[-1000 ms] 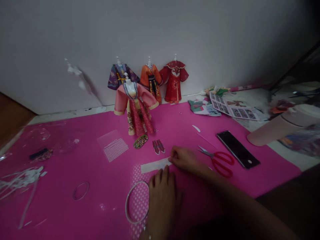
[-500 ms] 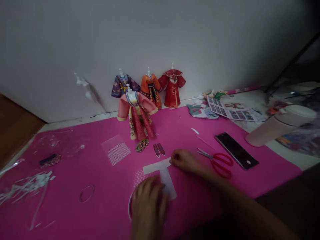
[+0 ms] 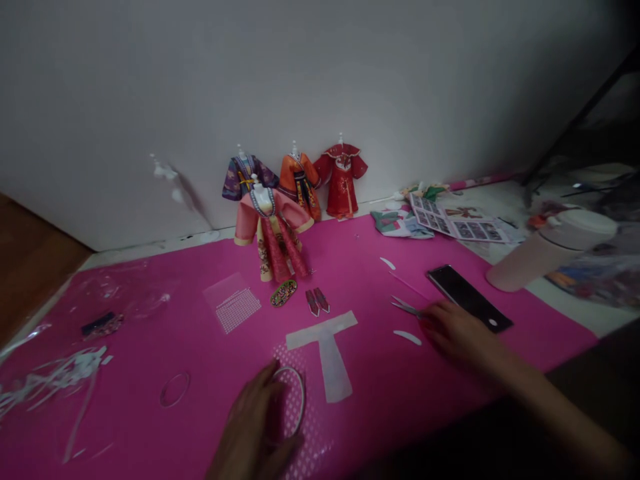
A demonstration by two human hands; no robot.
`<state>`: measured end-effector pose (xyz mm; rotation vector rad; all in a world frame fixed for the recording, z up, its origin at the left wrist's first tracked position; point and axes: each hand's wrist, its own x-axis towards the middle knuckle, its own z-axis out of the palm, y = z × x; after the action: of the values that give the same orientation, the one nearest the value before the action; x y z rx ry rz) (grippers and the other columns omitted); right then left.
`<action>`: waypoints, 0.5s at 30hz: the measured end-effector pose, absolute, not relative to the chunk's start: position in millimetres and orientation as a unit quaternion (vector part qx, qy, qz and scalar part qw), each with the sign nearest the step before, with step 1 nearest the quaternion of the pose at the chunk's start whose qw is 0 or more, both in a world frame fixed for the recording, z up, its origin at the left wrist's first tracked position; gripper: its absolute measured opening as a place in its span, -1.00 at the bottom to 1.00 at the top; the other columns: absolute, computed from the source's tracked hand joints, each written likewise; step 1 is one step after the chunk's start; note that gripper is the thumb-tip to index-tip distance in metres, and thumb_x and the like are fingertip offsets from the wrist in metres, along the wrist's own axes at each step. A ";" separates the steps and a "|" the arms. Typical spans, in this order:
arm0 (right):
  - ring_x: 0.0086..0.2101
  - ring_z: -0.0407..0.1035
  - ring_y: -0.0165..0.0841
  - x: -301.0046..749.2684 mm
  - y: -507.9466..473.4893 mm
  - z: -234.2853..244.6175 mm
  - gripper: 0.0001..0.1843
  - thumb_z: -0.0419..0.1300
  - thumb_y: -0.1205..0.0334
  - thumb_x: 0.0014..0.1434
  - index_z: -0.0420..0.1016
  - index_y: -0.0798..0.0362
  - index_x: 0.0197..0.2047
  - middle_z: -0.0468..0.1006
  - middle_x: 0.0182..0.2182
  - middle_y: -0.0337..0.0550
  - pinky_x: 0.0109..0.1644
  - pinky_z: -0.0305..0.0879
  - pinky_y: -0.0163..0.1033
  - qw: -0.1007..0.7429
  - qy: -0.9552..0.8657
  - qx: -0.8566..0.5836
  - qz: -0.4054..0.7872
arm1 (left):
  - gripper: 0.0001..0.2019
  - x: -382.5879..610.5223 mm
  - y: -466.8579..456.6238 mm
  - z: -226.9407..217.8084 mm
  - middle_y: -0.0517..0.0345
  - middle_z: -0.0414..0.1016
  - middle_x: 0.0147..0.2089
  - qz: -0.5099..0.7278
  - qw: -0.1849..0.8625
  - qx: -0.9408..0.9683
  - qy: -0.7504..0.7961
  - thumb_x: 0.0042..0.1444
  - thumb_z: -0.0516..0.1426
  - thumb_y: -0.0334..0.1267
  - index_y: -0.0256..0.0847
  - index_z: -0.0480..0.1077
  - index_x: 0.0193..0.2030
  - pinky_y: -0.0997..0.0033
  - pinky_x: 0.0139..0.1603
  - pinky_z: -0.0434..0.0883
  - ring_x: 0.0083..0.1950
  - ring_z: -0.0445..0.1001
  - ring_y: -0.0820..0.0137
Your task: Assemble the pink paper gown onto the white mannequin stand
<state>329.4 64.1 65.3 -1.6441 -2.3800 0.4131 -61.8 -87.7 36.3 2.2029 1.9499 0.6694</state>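
Observation:
A white T-shaped paper piece (image 3: 326, 348) lies flat on the pink mat (image 3: 150, 347), with no hand on it. My left hand (image 3: 253, 427) rests low on the mat with its fingers stretched out. Its fingertips touch a clear tape ring (image 3: 299, 400) that lies on a dotted sheet. My right hand (image 3: 457, 333) sits over the red handles of the scissors (image 3: 406, 307), fingers curled down on them. Only the blades stick out to the left. A small white curved scrap (image 3: 407, 337) lies just left of that hand.
Four paper-dressed mannequins (image 3: 273, 227) stand at the wall. A black phone (image 3: 467, 297), a pink cup on its side (image 3: 550, 250), an instruction leaflet (image 3: 457, 220), a dotted square (image 3: 231, 308), small ornaments (image 3: 283, 292), a second ring (image 3: 175, 389) and white scraps (image 3: 50, 373) lie about.
My right hand let go of the T-shaped piece and moved right onto the scissors. My left hand slid down and left off the piece to the tape ring.

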 end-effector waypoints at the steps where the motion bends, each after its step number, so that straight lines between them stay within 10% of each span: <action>1: -0.11 0.45 -0.09 339.3 60.8 59.8 -0.66 0.03 0.17 0.25 0.54 0.11 -0.06 0.51 -0.09 0.17 0.03 0.31 -0.01 0.110 -0.813 -0.557 0.131 | -0.49 -61.2 -87.1 38.8 -0.02 0.35 0.30 0.218 0.073 0.734 0.639 -0.03 0.18 -0.29 -0.06 0.28 0.12 -0.01 0.14 0.47 0.26 0.37 0.08; 15: -0.19 0.50 -0.07 339.0 43.1 70.2 -0.61 0.15 0.01 0.17 0.46 0.05 -0.02 0.56 -0.14 0.05 -0.13 0.41 0.00 0.160 -0.776 -0.601 0.107 | -0.38 -30.7 -95.1 49.3 -0.05 0.42 0.22 0.415 0.391 0.532 0.626 -0.02 0.30 -0.15 -0.02 0.31 0.23 0.00 0.19 0.41 0.20 0.43 0.02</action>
<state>339.0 43.1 70.2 -1.7166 -2.2164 0.3055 -30.7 -95.1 49.3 1.3510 1.5903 1.0546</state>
